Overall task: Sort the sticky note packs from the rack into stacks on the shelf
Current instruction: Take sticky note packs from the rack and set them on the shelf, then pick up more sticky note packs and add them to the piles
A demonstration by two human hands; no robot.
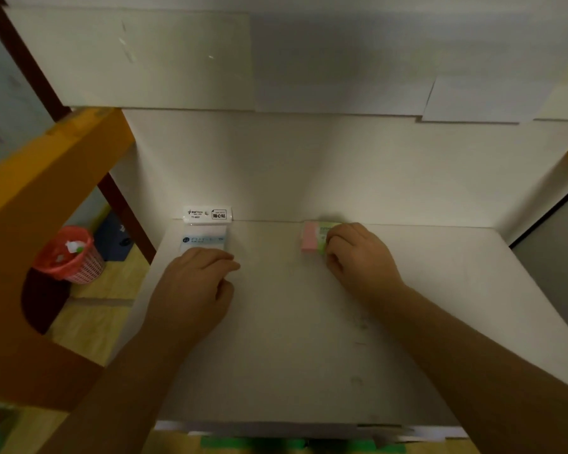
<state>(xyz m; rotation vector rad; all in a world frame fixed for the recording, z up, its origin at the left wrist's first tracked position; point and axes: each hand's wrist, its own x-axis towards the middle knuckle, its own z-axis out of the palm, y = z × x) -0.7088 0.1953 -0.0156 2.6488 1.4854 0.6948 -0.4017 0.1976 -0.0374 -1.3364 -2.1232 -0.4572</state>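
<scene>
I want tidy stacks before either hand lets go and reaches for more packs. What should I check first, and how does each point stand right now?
1. White pack lies flat against the back wall: ok.
2. Left hand is resting on its near edge, fingers curled: ok.
3. Pink and green pack sits on the shelf: ok.
4. Right hand covers its right side, so its squareness: cannot tell.
5. The two piles stand well apart: ok.
6. How many packs lie in each pile: cannot tell.

White shelf [292, 322], two sticky-note packs [204, 239] [312, 237]
</scene>
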